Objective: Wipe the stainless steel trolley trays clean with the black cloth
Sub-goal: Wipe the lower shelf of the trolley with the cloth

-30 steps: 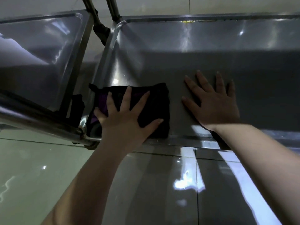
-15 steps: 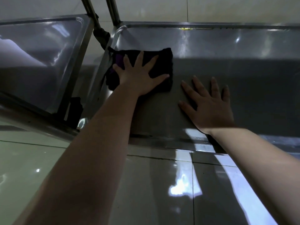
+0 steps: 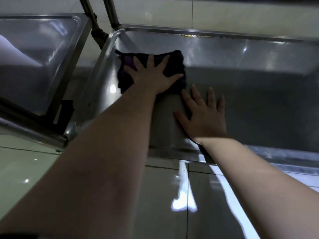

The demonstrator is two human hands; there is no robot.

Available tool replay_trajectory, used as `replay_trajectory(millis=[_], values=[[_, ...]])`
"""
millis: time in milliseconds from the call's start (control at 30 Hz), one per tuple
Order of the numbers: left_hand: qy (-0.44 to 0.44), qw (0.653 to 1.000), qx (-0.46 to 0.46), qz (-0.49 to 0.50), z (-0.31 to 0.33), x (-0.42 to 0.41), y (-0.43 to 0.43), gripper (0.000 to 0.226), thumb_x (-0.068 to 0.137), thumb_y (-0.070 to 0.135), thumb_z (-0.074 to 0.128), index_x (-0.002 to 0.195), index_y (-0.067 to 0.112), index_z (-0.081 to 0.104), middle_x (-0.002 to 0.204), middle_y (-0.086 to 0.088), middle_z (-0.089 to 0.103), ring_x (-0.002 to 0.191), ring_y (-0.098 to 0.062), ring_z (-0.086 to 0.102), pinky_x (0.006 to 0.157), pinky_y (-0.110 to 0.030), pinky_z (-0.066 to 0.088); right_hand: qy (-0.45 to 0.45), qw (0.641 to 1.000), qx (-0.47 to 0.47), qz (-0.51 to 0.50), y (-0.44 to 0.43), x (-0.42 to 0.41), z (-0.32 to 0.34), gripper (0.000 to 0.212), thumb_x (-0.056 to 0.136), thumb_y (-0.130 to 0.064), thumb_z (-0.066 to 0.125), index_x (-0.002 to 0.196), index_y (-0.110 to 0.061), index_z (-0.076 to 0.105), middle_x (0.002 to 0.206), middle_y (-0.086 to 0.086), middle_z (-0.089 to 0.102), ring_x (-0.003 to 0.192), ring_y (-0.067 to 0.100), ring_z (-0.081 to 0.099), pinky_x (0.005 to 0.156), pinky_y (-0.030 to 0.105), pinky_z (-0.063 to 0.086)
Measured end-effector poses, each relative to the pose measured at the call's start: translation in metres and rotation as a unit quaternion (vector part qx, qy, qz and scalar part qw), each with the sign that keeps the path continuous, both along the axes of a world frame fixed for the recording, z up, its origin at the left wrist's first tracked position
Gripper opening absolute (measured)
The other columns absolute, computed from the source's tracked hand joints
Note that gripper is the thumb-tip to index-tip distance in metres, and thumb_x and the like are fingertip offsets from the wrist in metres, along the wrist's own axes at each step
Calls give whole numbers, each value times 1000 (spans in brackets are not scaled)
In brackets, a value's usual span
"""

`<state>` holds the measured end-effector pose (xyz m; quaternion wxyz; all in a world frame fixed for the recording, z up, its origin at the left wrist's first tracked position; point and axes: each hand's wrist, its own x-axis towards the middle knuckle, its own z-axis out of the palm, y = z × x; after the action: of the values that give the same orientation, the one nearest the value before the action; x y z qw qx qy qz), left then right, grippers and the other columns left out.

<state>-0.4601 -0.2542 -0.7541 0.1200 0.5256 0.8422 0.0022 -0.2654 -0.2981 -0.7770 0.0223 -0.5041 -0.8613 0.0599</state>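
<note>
Black cloth [image 3: 174, 66] near far-left corner of stainless steel trolley tray [image 3: 259, 109], bare steel rightward | left hand [image 3: 151, 75] spread flat on cloth | right hand [image 3: 205, 116] spread flat on tray, just beside cloth

Dim, soft blur, floor glare

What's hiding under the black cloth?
Only the steel tray shows around the black cloth, which the left hand presses flat. The patch beneath is covered, so nothing there can be seen.
</note>
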Motion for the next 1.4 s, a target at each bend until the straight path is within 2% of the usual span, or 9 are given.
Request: replay_trajectory(millis=[100, 200, 367, 467, 700, 933, 1067, 1200, 1400], values=[[4, 1000, 6, -29, -3, 17, 2, 90, 72, 94, 20, 150, 54, -1, 165, 2, -6, 146, -47, -11, 105, -76, -7, 6, 1000, -19, 3, 4, 10, 3, 76, 87, -73, 24, 155, -41, 11, 164, -10, 5, 151, 29, -1, 119, 54, -2], [22, 999, 8, -42, -4, -16, -14, 88, 72, 95, 19, 148, 57, -1, 165, 7, -4, 147, -43, -9, 105, -75, -5, -5, 999, -34, -33, 14, 40, 5, 74, 86, -80, 21, 152, -51, 5, 165, -8, 1, 151, 31, -1, 119, 53, -1], [64, 998, -22, 18, -1, -76, -46, 87, 70, 95, 13, 147, 58, -4, 164, 8, -3, 147, -43, -5, 108, -74, -1, -16, 999, -8, -37, 11, 55, 1, 75, 84, -79, 13, 153, -49, 6, 165, -6, 2, 150, 35, -2, 119, 52, -1], [54, 998, -25, 25, -1, -50, -41, 91, 70, 96, 12, 149, 55, -4, 165, 4, -5, 146, -47, -6, 107, -75, -1, -17, 999, 0, -33, 11, 53, -2, 72, 88, -77, 18, 153, -47, 7, 165, -6, 4, 150, 37, -1, 119, 55, 0], [35, 994, 24, -97, -13, 33, -61, 84, 71, 94, 17, 146, 60, 1, 165, 7, -5, 147, -43, -7, 107, -73, -4, -15, 999, -8, -32, 14, 56, -3, 74, 85, -78, 19, 153, -49, 8, 165, -9, 3, 150, 33, -2, 119, 53, 0], [71, 997, 24, -12, -8, -57, -143, 85, 70, 96, 10, 146, 59, 5, 164, 10, 1, 148, -41, 0, 111, -69, 3, -2, 999, -10, -32, 11, 55, -2, 71, 89, -76, 23, 153, -48, 8, 165, -8, 3, 150, 33, -3, 119, 53, -3], [62, 998, -11, 21, -12, -7, -148, 88, 67, 96, 8, 146, 58, -3, 164, 10, -9, 146, -45, -7, 108, -71, 1, -22, 999, -4, -41, 7, 53, -4, 72, 88, -77, 18, 153, -48, 6, 165, -6, 3, 150, 36, -3, 119, 54, -3], [33, 997, -20, -71, -12, 70, -138, 94, 56, 95, 3, 143, 62, -8, 163, 11, -14, 147, -42, -14, 107, -71, -6, -21, 999, -6, -37, 9, 54, -3, 69, 91, -73, 22, 153, -47, 8, 165, -6, 4, 150, 36, -1, 118, 55, -1], [26, 1000, -13, -9, -3, 4, -179, 89, 61, 97, 23, 141, 67, 0, 162, 21, -10, 149, -31, -10, 113, -65, -2, 6, 999, -23, -23, 14, 59, -2, 71, 88, -77, 24, 152, -49, 10, 165, -9, 5, 150, 32, -3, 119, 53, -4]])
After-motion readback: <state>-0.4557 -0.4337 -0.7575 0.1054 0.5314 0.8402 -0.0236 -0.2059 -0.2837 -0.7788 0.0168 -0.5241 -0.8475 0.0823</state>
